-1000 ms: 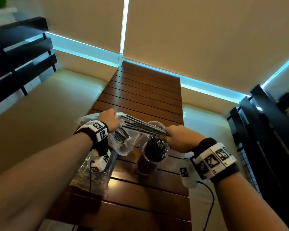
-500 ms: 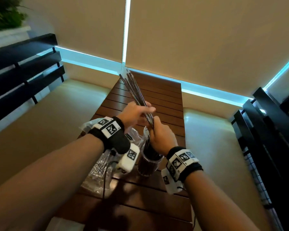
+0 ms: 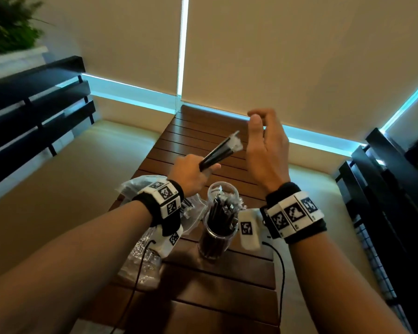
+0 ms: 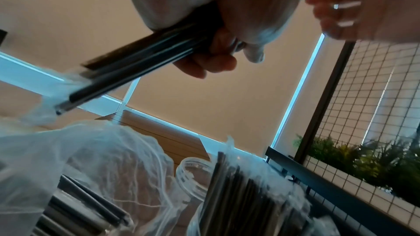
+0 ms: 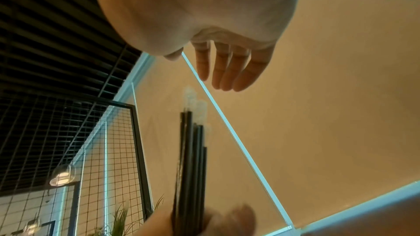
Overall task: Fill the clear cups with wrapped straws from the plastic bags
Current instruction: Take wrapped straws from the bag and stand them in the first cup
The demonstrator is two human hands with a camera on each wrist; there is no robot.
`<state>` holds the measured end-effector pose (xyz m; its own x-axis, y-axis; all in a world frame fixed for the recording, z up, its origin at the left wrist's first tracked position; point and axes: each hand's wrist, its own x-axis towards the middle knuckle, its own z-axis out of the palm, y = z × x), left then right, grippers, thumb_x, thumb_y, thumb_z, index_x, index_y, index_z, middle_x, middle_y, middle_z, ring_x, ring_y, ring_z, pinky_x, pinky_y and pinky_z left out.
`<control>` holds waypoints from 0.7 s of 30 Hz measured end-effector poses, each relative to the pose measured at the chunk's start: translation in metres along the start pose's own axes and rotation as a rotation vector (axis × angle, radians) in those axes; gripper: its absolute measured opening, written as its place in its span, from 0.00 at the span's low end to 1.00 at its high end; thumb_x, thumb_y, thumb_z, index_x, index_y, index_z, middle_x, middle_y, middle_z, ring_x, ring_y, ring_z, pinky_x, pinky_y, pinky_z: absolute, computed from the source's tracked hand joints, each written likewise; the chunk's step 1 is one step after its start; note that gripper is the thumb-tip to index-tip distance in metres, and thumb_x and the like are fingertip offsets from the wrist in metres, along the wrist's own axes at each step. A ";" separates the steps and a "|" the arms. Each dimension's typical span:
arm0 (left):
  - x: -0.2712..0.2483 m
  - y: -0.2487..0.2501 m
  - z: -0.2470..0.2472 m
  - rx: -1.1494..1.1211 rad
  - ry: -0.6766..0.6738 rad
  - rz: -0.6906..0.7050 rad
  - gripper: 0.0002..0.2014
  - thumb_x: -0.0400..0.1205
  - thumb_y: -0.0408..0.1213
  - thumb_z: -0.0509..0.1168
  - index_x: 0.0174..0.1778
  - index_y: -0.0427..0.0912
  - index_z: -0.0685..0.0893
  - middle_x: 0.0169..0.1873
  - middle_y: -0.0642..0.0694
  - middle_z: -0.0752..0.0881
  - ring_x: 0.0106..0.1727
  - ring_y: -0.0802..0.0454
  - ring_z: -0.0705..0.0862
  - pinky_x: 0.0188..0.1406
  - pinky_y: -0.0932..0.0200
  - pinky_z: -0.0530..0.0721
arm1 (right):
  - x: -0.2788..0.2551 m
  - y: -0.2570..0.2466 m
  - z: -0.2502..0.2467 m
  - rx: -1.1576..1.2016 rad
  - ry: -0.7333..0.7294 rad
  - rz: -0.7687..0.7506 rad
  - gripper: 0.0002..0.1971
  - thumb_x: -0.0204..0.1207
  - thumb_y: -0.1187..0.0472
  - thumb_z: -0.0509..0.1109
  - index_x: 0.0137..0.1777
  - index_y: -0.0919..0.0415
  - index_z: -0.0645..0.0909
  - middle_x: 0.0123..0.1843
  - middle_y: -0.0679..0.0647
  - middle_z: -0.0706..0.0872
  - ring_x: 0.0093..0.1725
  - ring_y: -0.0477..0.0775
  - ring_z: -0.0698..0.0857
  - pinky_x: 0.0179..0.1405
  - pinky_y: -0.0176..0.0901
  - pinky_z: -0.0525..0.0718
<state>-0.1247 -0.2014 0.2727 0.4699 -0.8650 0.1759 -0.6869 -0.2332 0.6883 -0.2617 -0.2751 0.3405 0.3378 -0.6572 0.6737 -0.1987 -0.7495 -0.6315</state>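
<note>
My left hand (image 3: 191, 173) grips a bundle of black wrapped straws (image 3: 219, 153) near its lower end, tilted up to the right above the table. The same bundle of straws (image 4: 127, 71) runs across the left wrist view and stands upright as straws (image 5: 193, 159) in the right wrist view. My right hand (image 3: 266, 150) is raised just right of the bundle's tips, fingers relaxed, holding nothing. A clear cup (image 3: 219, 222) packed with black straws stands on the table below both hands. A crumpled plastic bag (image 3: 140, 256) with more straws lies to the cup's left.
The slatted wooden table (image 3: 203, 131) is narrow, with beige bench seats on both sides. Black slatted rails (image 3: 34, 112) stand at the left and a black wire-grid frame (image 3: 396, 213) at the right. Cables hang from both wrists.
My right hand has let go of the straws and lifted away to the right. My left hand now holds the bundle alone, tilted to the right instead of up and left.
</note>
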 end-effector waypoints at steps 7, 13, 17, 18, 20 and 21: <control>-0.005 0.012 0.013 -0.051 -0.018 0.083 0.17 0.76 0.33 0.69 0.23 0.51 0.76 0.24 0.51 0.82 0.29 0.49 0.84 0.34 0.51 0.87 | -0.017 0.010 0.031 -0.213 -0.327 0.075 0.17 0.83 0.39 0.57 0.38 0.47 0.75 0.32 0.43 0.79 0.31 0.41 0.77 0.33 0.38 0.74; -0.001 0.014 0.017 -0.070 0.065 0.046 0.08 0.79 0.34 0.65 0.34 0.42 0.84 0.27 0.49 0.84 0.31 0.49 0.84 0.29 0.60 0.78 | -0.034 0.018 0.032 0.248 -0.208 0.210 0.14 0.73 0.47 0.78 0.48 0.55 0.81 0.40 0.49 0.87 0.40 0.45 0.87 0.41 0.39 0.87; 0.000 0.023 0.022 -0.095 -0.031 0.160 0.05 0.79 0.34 0.67 0.37 0.45 0.83 0.29 0.50 0.85 0.34 0.50 0.86 0.32 0.60 0.80 | -0.037 0.026 0.039 0.162 -0.129 0.269 0.15 0.79 0.47 0.71 0.39 0.57 0.80 0.35 0.52 0.86 0.36 0.47 0.86 0.38 0.44 0.86; 0.001 0.019 0.022 -0.109 -0.093 0.166 0.04 0.77 0.37 0.70 0.40 0.47 0.82 0.32 0.54 0.84 0.35 0.56 0.84 0.34 0.61 0.81 | -0.037 0.029 0.036 0.144 -0.129 0.263 0.14 0.81 0.47 0.69 0.39 0.55 0.79 0.35 0.50 0.85 0.35 0.44 0.85 0.36 0.38 0.83; 0.003 0.001 0.028 -0.062 -0.232 0.157 0.23 0.70 0.42 0.77 0.58 0.47 0.78 0.47 0.55 0.84 0.46 0.59 0.83 0.45 0.63 0.83 | -0.037 0.037 0.024 0.088 -0.159 0.253 0.13 0.82 0.48 0.68 0.40 0.55 0.79 0.34 0.47 0.84 0.32 0.38 0.83 0.33 0.27 0.77; 0.002 -0.010 0.030 -0.015 -0.289 0.117 0.32 0.68 0.42 0.79 0.66 0.47 0.74 0.55 0.53 0.81 0.53 0.56 0.81 0.52 0.61 0.82 | -0.037 0.042 0.018 0.061 -0.173 0.267 0.14 0.82 0.48 0.67 0.40 0.57 0.80 0.34 0.47 0.84 0.31 0.37 0.82 0.32 0.24 0.76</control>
<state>-0.1336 -0.2145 0.2447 0.2093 -0.9766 0.0487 -0.7181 -0.1197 0.6855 -0.2664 -0.2812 0.2820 0.4332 -0.8029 0.4095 -0.2479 -0.5430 -0.8023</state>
